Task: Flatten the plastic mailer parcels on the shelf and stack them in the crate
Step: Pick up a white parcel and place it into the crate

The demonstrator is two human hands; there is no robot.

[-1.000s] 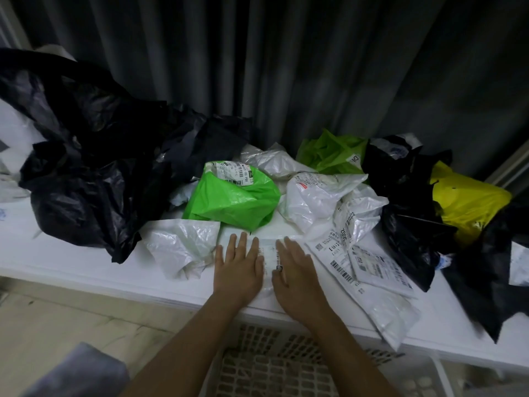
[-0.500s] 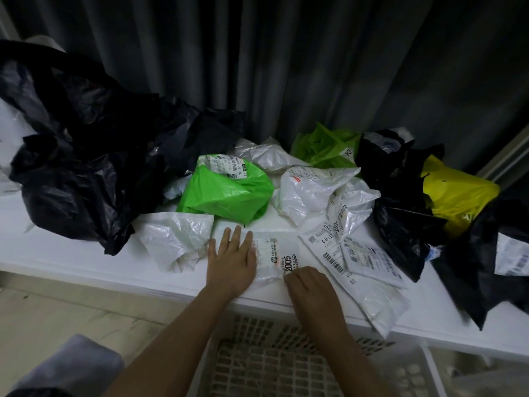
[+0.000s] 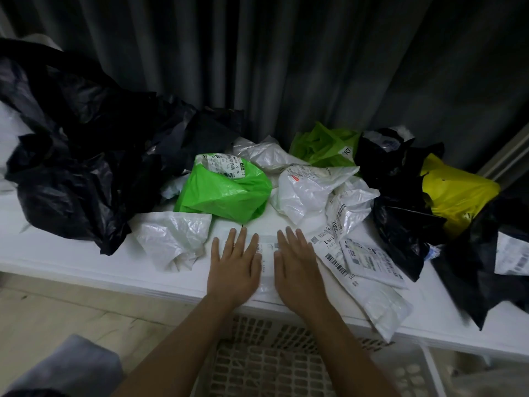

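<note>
Here both hands lie flat, palms down, fingers straight and slightly spread, pressing one small white mailer (image 3: 266,259) against the shelf (image 3: 71,262) at its front edge. Left hand (image 3: 234,267) covers the mailer's left part, right hand (image 3: 297,270) its right part; neither grip closes on anything. Only a narrow strip of the mailer, with a printed label, shows in the gap between the hands.

Just right of the right hand: two flattened white mailers (image 3: 369,267) with barcode labels, overlapping, the lower one hanging slightly over the shelf edge. Just left of the left hand: a crumpled white bag (image 3: 171,239). Behind the hands: a bright green parcel (image 3: 226,193) with a label on top, crumpled white parcels (image 3: 309,193) beside it, a lime green bag (image 3: 320,147) farther back.

Far left: a large heap of black bags (image 3: 74,156). Right: more black bags (image 3: 400,213) and a yellow bag (image 3: 455,193).

Below the shelf edge, beneath the forearms: a white lattice crate (image 3: 266,365). Contents cannot be told. Grey curtain (image 3: 286,58) behind the shelf.
</note>
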